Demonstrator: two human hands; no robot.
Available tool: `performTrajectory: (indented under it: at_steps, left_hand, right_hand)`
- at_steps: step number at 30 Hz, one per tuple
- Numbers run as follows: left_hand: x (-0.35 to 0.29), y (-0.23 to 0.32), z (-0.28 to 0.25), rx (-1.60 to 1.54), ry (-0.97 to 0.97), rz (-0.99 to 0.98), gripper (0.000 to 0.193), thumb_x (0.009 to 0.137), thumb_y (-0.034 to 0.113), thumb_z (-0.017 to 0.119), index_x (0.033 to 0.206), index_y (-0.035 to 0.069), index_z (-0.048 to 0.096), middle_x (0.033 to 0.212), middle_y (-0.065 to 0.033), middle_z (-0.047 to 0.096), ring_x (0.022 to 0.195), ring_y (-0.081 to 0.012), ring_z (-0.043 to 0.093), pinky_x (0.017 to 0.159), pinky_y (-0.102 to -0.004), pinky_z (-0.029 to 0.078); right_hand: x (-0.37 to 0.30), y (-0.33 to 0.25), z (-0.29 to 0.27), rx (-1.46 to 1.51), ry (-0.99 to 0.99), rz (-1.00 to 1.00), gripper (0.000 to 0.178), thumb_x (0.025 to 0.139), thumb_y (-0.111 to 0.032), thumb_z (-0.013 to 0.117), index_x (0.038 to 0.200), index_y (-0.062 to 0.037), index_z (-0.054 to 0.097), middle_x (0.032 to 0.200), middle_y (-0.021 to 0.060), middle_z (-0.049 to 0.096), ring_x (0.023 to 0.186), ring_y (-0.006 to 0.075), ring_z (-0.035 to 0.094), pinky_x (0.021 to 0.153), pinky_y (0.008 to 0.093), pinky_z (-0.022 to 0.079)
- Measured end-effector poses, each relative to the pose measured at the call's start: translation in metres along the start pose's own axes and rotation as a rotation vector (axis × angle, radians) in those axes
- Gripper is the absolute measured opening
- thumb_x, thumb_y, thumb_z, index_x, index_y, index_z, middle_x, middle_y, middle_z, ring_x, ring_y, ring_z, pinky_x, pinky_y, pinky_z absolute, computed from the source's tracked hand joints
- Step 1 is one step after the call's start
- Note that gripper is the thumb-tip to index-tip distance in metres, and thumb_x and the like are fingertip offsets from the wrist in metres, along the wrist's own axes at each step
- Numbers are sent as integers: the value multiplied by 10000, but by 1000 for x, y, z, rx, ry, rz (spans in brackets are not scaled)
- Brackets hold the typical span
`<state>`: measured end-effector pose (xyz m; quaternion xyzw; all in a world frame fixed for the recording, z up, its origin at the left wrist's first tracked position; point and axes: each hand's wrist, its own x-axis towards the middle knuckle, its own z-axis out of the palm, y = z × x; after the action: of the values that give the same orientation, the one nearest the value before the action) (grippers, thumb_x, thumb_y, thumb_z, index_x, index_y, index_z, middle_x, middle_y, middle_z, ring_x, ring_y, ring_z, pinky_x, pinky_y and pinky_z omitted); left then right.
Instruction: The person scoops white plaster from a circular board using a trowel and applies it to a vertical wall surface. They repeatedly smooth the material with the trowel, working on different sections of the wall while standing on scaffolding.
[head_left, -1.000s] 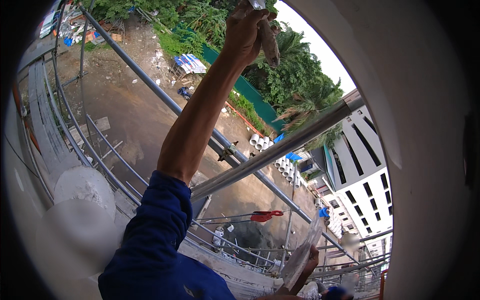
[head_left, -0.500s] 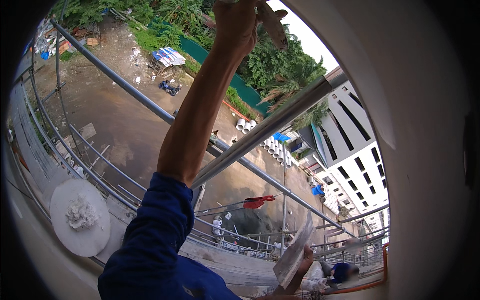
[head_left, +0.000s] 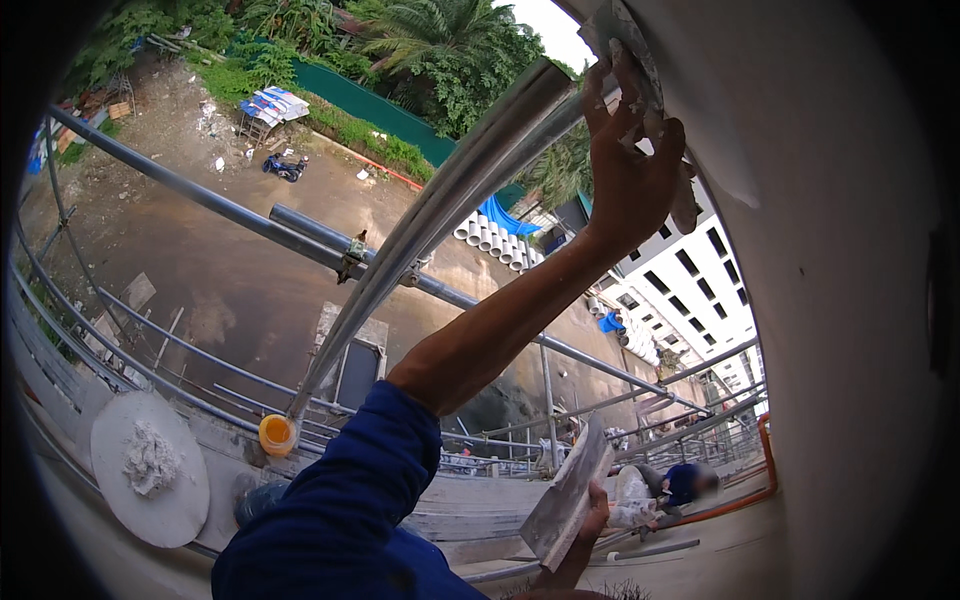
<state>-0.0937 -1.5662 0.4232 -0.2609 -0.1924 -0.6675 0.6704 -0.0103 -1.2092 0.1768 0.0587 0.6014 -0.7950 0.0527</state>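
My left hand (head_left: 635,170), at the end of a bare forearm in a rolled blue sleeve, is raised to the upper right. It is closed round a plastering trowel (head_left: 640,65), with fingers stretched along the back of the blade. The blade lies at the edge of the pale wall (head_left: 830,250), seemingly against it. Low in the view, my right hand (head_left: 597,512) grips a flat rectangular plasterer's hawk (head_left: 565,490) smeared with grey-white; it is tilted, and part of that hand is hidden behind it.
Scaffold tubes (head_left: 480,170) cross in front of me, joined by a clamp (head_left: 352,257). A round white board (head_left: 105,480) bears a heap of white plaster (head_left: 150,460) at lower left. Nearby stands an orange-yellow bucket (head_left: 277,434). Another person (head_left: 685,484) works at lower right.
My left hand has swung right with the trowel, over to the wall's edge. The view has shifted, and the orange-yellow bucket now shows. My right hand still grips the hawk, slightly lower left.
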Motion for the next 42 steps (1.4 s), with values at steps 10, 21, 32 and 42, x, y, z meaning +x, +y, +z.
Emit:
performTrajectory:
  at_steps: [10,21,32,42]
  left_hand:
    - [-53,20,-45,290,-82,160,535,860,-53,519,1384,42,464,1413,-203,389,1106,-235,592,858,-344,533]
    - [190,168,-161,1,57,186,383,888,59,637,1257,23,541,989,-73,639,846,-157,648,646,-305,601]
    - [190,184,-135,42,-34,79,299,906,86,637,1194,27,584,988,-75,649,875,-170,657,722,-410,636]
    - [70,74,-44,-138,-62,22,381,899,4,597,1264,15,488,975,-138,660,839,-185,690,657,-340,618]
  right_hand:
    - [9,10,-42,53,103,-25,561,889,-294,565,1349,19,490,1230,171,580,1099,318,576,990,409,447]
    - [30,38,12,77,-202,133,579,893,-290,516,1399,-15,454,1261,174,576,1120,338,573,1004,448,438]
    - [35,42,26,23,-205,97,505,885,-269,550,1289,34,534,1189,154,607,1082,303,589,979,406,454]
    - [20,40,20,27,-134,85,517,893,-252,545,1331,20,502,1188,144,602,1094,293,587,987,398,451]
